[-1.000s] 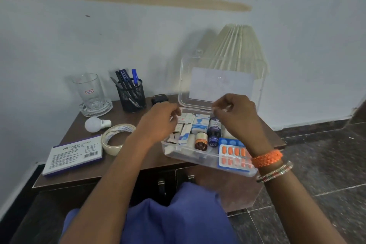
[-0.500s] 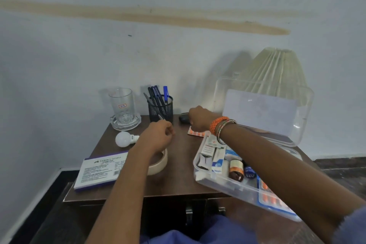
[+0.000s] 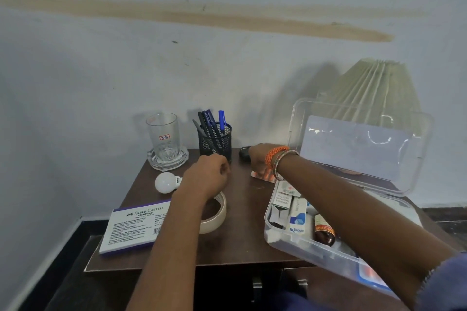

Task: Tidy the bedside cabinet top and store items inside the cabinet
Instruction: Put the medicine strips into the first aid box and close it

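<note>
Bedside cabinet top (image 3: pixel 242 242), dark brown wood, against a pale wall.

1. Clear plastic medicine box (image 3: pixel 285 241), right side, overhanging the near right edge; lid (image 3: pixel 358 149) raised and leaning back. Contents: several small cartons, 1 brown bottle (image 3: pixel 324 231), an orange blister sheet at the near corner.
2. Blister strip (image 3: pixel 264 176), flat on the top, just left of the box's far corner.
3. Small black object (image 3: pixel 244 153), far centre, type unclear.
4. Black mesh pen holder (image 3: pixel 215 142), far centre, upright, holding several dark and blue pens.
5. Glass mug (image 3: pixel 164 140), far left, upright on a clear glass base.
6. White bulb (image 3: pixel 166 182), lying on its side near the mug.
7. Masking tape roll (image 3: pixel 214 214), centre, lying flat, partly under the left forearm.
8. Stamp pad box (image 3: pixel 136 228), near left, flat.
9. Pleated lampshade (image 3: pixel 374 91), far right, behind the lid.

Right hand (image 3: pixel 259 159): reaching across the box, over the blister strip beside the black object; fingers hidden, grip cannot be told.
Left hand (image 3: pixel 207 175): above the tape roll, fingers curled loosely in, nothing seen held.
</note>
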### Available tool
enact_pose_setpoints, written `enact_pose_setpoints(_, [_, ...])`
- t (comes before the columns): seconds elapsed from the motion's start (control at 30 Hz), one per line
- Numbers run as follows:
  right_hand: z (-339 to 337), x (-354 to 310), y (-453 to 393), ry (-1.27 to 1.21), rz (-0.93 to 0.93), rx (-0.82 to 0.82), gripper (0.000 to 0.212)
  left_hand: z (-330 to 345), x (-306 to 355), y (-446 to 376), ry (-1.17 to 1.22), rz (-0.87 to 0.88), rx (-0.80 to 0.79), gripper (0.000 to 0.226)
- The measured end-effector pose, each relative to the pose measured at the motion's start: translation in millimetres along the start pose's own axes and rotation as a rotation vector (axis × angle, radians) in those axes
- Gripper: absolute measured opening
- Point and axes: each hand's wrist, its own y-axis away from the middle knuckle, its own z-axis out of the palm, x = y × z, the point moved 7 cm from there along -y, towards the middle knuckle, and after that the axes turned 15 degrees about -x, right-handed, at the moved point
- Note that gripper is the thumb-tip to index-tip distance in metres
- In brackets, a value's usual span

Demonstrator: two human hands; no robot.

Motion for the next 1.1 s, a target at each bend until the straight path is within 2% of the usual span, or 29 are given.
enact_pose_setpoints(0.13, [-2.3, -1.7, 3.9, -0.057, -0.012, -0.044, 0.037, 0.6, -0.1, -0.8, 0.022, 0.002, 0.000, 0.023])
enact_pose_setpoints(0.33, [-31.3, -11.7, 39.9, -0.234, -0.235, 0.270, 0.026, 2.3, 1.9, -3.9, 0.144, 0.048, 0.013, 0.028])
enact_pose_setpoints(0.43, [-40.2, -11.3, 76.5, -0.335, -0.366, 0.412, 0.008, -6.4, 14.7, 0.6, 0.174, 0.126, 0.139, 0.019])
enact_pose_setpoints(0.5, [-39.1, -4.4, 102.7, -0.375, -0.418, 0.468, 0.010, -16.3, 29.2, 8.8, 0.185, 0.202, 0.276, 0.029])
enact_pose_setpoints(0.57, [-32.4, 7.6, 124.8, -0.411, -0.421, 0.497, 0.015, -19.7, 47.2, 16.8, 0.201, 0.271, 0.347, 0.036])
enact_pose_setpoints(0.73, [-9.7, 47.9, 167.9, -0.654, -0.388, 0.574, 0.012, -4.8, 89.0, 22.0, 0.390, 0.402, 0.228, 0.033])
enact_pose_setpoints(0.9, [18.5, 82.3, 203.4, -0.953, -0.352, 0.641, 0.014, 15.1, 121.3, 30.5, 0.619, 0.441, 0.098, 0.021])
enact_pose_setpoints(1.0, [41.5, 104.1, 221.2, -1.104, -0.330, 0.631, 0.016, 30.9, 141.6, 35.4, 0.650, 0.407, 0.088, 0.020])
enact_pose_setpoints(1.1, [68.1, 118.6, 235.1, -1.140, -0.292, 0.560, 0.023, 51.7, 157.9, 38.0, 0.563, 0.376, 0.032, 0.020])
